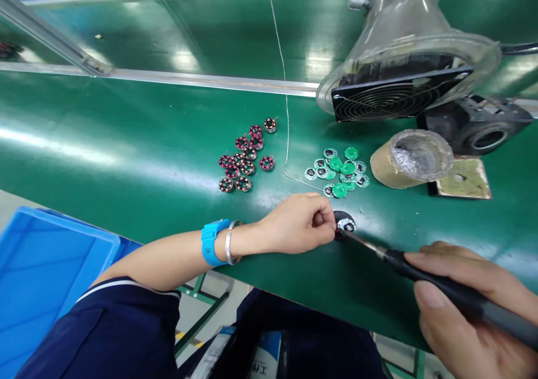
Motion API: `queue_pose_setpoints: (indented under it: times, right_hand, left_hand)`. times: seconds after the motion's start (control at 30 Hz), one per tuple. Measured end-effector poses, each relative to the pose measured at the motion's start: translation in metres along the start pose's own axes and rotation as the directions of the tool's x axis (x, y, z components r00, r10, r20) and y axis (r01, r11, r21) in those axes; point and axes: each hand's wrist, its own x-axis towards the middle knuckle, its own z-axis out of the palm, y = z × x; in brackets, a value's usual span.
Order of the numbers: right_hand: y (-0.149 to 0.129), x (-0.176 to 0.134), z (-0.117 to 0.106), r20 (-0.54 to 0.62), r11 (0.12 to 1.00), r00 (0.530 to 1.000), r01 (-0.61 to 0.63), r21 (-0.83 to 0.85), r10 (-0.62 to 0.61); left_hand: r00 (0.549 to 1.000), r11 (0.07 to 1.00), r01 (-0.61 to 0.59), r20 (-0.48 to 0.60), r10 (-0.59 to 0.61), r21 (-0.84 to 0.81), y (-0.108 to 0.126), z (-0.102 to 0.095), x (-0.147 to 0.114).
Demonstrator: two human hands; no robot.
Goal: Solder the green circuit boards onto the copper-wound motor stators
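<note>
My right hand is closed around the black handle of a soldering iron. The iron's tip reaches a small round circuit board that lies on a black disc. Close by, my left hand has its fingers pinched together at the left edge of that board. What sits between those fingertips is hidden, though a bit of red shows beside them. A thin strand of solder wire hangs from above and runs along the table towards the left hand.
Several copper-wound coils sit left of the wire, and several round green-and-white boards lie right of it. Further right stand a cardboard tube cup, a soldering iron stand and a fan hood. A blue crate is at lower left.
</note>
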Motion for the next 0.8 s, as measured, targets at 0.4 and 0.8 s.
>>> queue_pose_setpoints:
  times: [0.4, 0.8]
  right_hand:
    - [-0.001, 0.003, 0.000, 0.043, 0.999, 0.998, 0.037, -0.032, -0.035]
    - [-0.001, 0.012, 0.001, 0.044, 0.995, 0.994, 0.098, -0.003, -0.098]
  left_hand:
    - [1.000, 1.000, 0.018, -0.007, -0.018, -0.001, 0.002, 0.001, 0.002]
    - [0.996, 0.996, 0.087, 0.000, -0.087, -0.015, 0.004, 0.002, 0.003]
